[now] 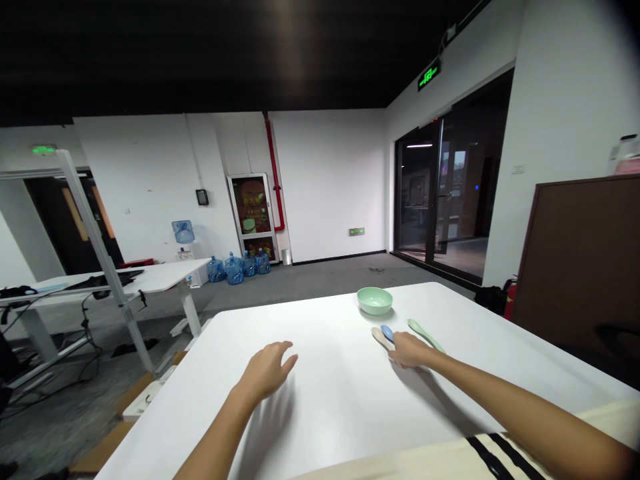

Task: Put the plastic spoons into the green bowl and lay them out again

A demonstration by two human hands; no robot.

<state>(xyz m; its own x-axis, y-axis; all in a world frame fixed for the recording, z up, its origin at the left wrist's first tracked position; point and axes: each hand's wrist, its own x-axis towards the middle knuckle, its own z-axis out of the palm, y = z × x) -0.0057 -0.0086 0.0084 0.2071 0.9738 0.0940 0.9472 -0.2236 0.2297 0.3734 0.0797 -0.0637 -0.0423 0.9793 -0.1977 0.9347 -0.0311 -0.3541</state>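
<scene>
My right hand (409, 350) is low over the white table (320, 400), its fingers bent down and closed around the handle of a blue spoon (387, 332). Only the blue spoon's bowl shows past the fingers. A beige spoon (381, 336) lies right beside it, its handle partly hidden under the same hand. On the other side, a light green spoon (423, 333) extends behind my wrist. Further back stands a light green bowl (375, 301), apart from the hand. My left hand (270, 368) hovers above the table's left part, thumb and fingers apart, holding nothing.
Cream cloth with black stripes (493, 453) is at the near edge. Another white table (165, 273) with cables and a metal post (95, 233) stands left. Blue water bottles (235, 269) line the far wall. A brown cabinet (585, 267) is at the right.
</scene>
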